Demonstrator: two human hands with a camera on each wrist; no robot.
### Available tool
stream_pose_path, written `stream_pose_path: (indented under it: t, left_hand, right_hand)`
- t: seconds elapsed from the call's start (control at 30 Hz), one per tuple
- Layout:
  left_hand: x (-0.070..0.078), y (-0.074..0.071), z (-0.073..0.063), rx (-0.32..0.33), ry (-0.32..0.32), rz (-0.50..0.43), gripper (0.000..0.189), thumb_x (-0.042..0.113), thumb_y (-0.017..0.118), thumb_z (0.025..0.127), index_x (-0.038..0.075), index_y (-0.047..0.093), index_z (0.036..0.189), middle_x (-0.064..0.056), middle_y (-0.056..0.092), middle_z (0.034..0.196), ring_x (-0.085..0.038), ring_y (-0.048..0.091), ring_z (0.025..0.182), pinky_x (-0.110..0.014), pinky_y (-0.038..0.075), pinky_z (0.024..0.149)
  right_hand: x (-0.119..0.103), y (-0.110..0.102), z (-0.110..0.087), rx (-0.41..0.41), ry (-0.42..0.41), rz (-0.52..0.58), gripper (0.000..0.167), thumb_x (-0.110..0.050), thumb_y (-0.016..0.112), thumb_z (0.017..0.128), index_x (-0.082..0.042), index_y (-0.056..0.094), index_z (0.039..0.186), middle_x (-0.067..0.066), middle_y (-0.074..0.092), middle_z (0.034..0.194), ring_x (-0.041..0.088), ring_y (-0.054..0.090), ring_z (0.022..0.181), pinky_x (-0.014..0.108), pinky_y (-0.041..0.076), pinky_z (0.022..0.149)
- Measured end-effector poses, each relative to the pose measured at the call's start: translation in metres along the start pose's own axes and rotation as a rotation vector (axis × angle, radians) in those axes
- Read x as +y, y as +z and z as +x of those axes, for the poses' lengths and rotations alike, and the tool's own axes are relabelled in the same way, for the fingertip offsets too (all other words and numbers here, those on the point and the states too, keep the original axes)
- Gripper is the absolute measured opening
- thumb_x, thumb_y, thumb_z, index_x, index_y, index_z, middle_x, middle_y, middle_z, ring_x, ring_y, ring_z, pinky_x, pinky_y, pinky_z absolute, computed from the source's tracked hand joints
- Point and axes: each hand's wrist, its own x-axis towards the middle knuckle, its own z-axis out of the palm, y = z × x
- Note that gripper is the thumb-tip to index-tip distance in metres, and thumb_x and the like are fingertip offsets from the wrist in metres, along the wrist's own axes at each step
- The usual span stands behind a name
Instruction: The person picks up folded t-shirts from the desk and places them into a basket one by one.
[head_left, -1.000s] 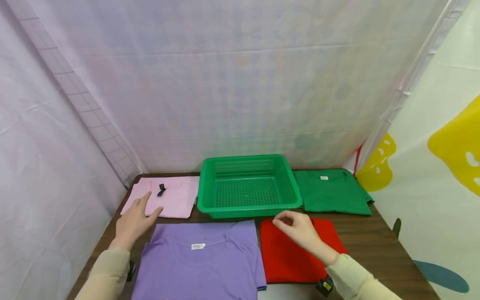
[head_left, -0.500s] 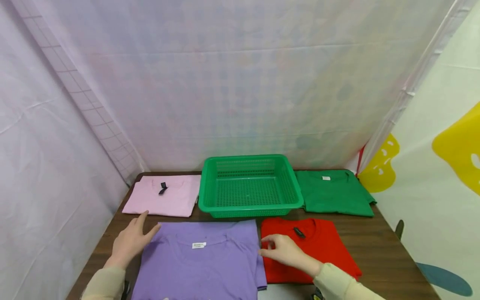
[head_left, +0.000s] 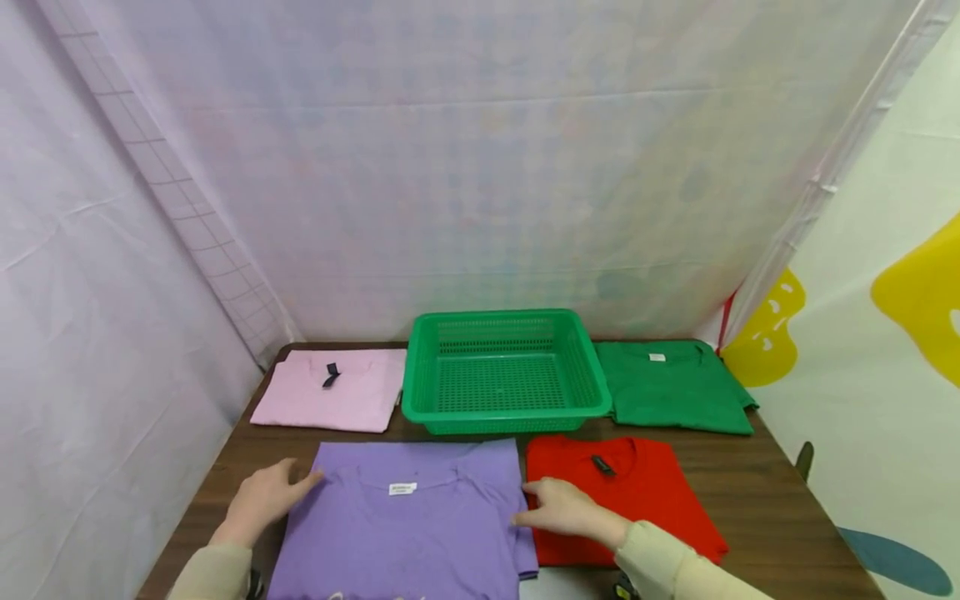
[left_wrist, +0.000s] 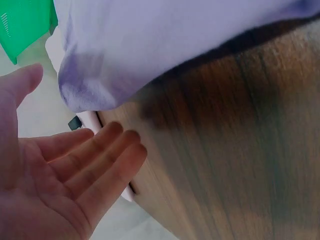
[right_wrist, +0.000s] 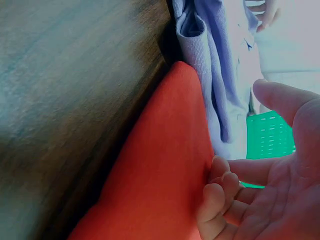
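Note:
A folded purple T-shirt point(head_left: 405, 533) with a white neck label lies at the front of the table. My left hand point(head_left: 261, 502) is at its left edge, thumb over the collar-side corner. In the left wrist view the fingers point(left_wrist: 100, 172) are spread with nothing between them and the thumb. My right hand point(head_left: 564, 507) is at the shirt's right edge, over a folded red T-shirt point(head_left: 652, 492). The right wrist view shows its fingers point(right_wrist: 214, 197) loosely bent against the red cloth, the thumb apart from them near the purple folds point(right_wrist: 217, 75).
Behind the purple shirt stands a green plastic basket point(head_left: 506, 414) with nothing in it. A folded pink T-shirt point(head_left: 352, 408) lies left of it, a folded green T-shirt point(head_left: 675, 396) right of it. Fabric curtains point(head_left: 480, 183) surround the wooden table point(head_left: 765, 517).
My left hand has come back from over the pink shirt to the purple shirt's left edge. The right hand has moved left and nearer, from above the red shirt to the purple shirt's right edge.

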Motion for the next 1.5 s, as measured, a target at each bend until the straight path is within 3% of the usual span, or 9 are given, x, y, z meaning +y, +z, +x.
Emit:
stream_pose_path:
  t: [0.13,0.3,0.4,0.6,0.73,1.03,1.23,1.33,1.5]
  left_hand:
    - [-0.001,0.000,0.000,-0.027,-0.018,-0.007,0.076,0.058,0.056,0.090,-0.014,0.059,0.116,-0.030,0.064,0.108,-0.051,0.059,0.097,-0.060,0.047,0.082]
    - [-0.003,0.001,0.000,-0.038,-0.010,-0.012,0.075,0.059,0.059,0.088,-0.013,0.063,0.108,-0.027,0.066,0.100,-0.049,0.061,0.092,-0.058,0.048,0.080]
    - [-0.005,0.002,0.000,-0.048,-0.007,-0.023,0.073,0.058,0.060,0.087,-0.012,0.064,0.107,-0.025,0.067,0.098,-0.045,0.063,0.088,-0.056,0.049,0.077]
    - [-0.006,0.004,-0.001,-0.109,-0.063,-0.134,0.072,0.054,0.067,0.083,-0.013,0.062,0.110,-0.011,0.062,0.072,-0.021,0.059,0.053,-0.036,0.050,0.049]
    - [-0.004,0.004,-0.003,-0.137,-0.077,-0.189,0.067,0.048,0.072,0.081,-0.012,0.062,0.109,-0.008,0.059,0.070,-0.018,0.058,0.054,-0.033,0.050,0.046]
    - [-0.003,0.008,-0.002,-0.126,-0.001,-0.245,0.056,0.034,0.077,0.078,-0.013,0.063,0.105,-0.025,0.066,0.095,-0.032,0.062,0.082,-0.043,0.054,0.068]
    - [-0.003,0.016,-0.002,-0.168,-0.007,-0.393,0.056,0.025,0.076,0.079,-0.016,0.058,0.112,-0.028,0.064,0.099,-0.033,0.062,0.083,-0.044,0.055,0.064]
    - [-0.002,0.018,-0.004,-0.208,-0.027,-0.463,0.058,0.022,0.074,0.080,-0.016,0.053,0.118,-0.032,0.061,0.105,-0.036,0.062,0.087,-0.048,0.056,0.065]
    - [-0.003,0.018,-0.006,-0.213,0.018,-0.496,0.051,0.015,0.071,0.081,-0.014,0.054,0.120,-0.030,0.061,0.108,-0.038,0.062,0.093,-0.049,0.054,0.075]
  right_hand:
    - [-0.005,0.002,0.002,-0.015,0.000,-0.006,0.041,-0.042,0.074,0.077,-0.004,0.070,0.089,-0.008,0.045,0.057,0.009,0.042,0.057,0.029,0.039,0.052]
    - [-0.008,0.005,0.004,-0.006,-0.002,-0.001,0.036,-0.041,0.075,0.077,-0.014,0.053,0.067,-0.011,0.032,0.054,0.006,0.032,0.052,0.025,0.028,0.046]
    - [-0.010,0.006,0.006,-0.004,-0.005,-0.005,0.041,-0.041,0.076,0.077,-0.015,0.046,0.062,-0.010,0.030,0.055,0.006,0.030,0.051,0.024,0.026,0.047]
    - [-0.016,0.009,0.009,0.005,-0.010,-0.005,0.044,-0.042,0.077,0.075,-0.015,0.046,0.060,-0.009,0.035,0.057,0.007,0.032,0.053,0.024,0.029,0.048]
    - [-0.020,0.010,0.011,0.009,-0.012,0.028,0.044,-0.040,0.078,0.073,-0.017,0.043,0.059,-0.011,0.033,0.053,0.005,0.030,0.049,0.023,0.027,0.045]
    - [-0.018,0.016,0.016,0.019,-0.012,0.145,0.043,-0.030,0.081,0.072,-0.013,0.043,0.062,-0.012,0.027,0.055,0.004,0.027,0.049,0.020,0.024,0.046]
    - [-0.017,0.020,0.015,0.026,0.042,0.234,0.042,-0.026,0.082,0.071,0.006,0.068,0.092,-0.004,0.053,0.067,0.009,0.045,0.060,0.025,0.041,0.054]
    - [-0.017,0.021,0.013,0.035,0.084,0.279,0.054,-0.023,0.082,0.071,0.013,0.065,0.107,0.006,0.066,0.083,0.015,0.057,0.073,0.032,0.051,0.064]
    - [-0.016,0.023,0.011,0.067,0.124,0.330,0.052,-0.017,0.081,0.072,0.015,0.063,0.109,0.009,0.067,0.085,0.018,0.061,0.078,0.034,0.053,0.067]
